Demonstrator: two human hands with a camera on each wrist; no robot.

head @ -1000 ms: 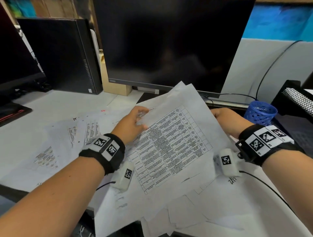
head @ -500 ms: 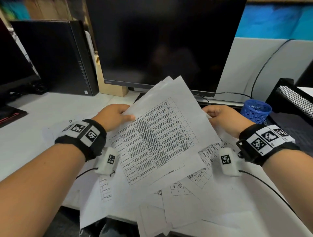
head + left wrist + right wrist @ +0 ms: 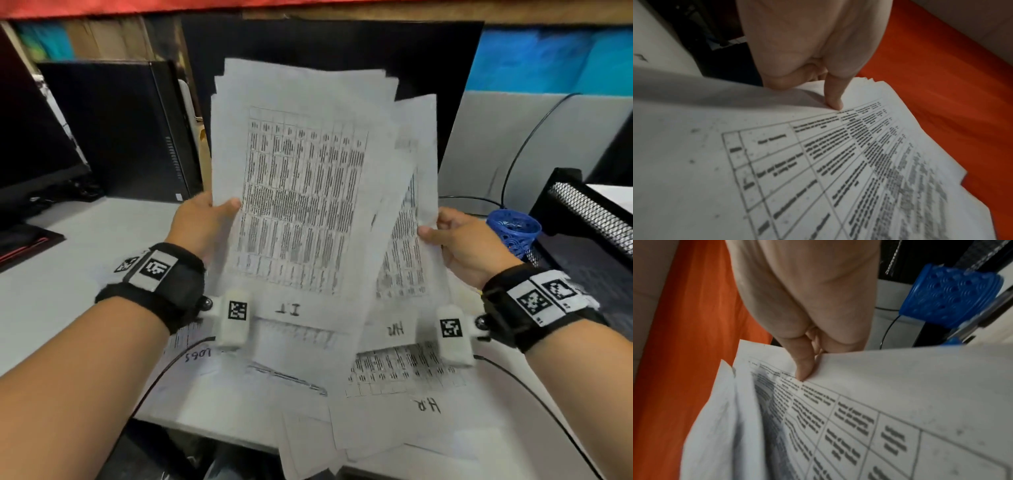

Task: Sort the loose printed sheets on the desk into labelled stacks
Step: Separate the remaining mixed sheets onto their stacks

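I hold a bundle of printed table sheets upright in front of the monitor. My left hand pinches its left edge, thumb on the front page, which is hand-marked "IT" at the bottom. My right hand grips the right edge, on sheets behind marked "HR". The left wrist view shows my thumb pressing the top sheet. In the right wrist view my thumb pins a table sheet. More loose sheets lie on the desk below, one marked "HR", one "Logs".
A black monitor stands behind the papers, a black computer case to the left. A blue mesh pen cup and a black mesh tray sit at the right. Bare white desk lies at the left.
Both hands have lifted the bundle from lying slanted over the desk to standing upright before the monitor. The sheets left on the desk now show beneath.
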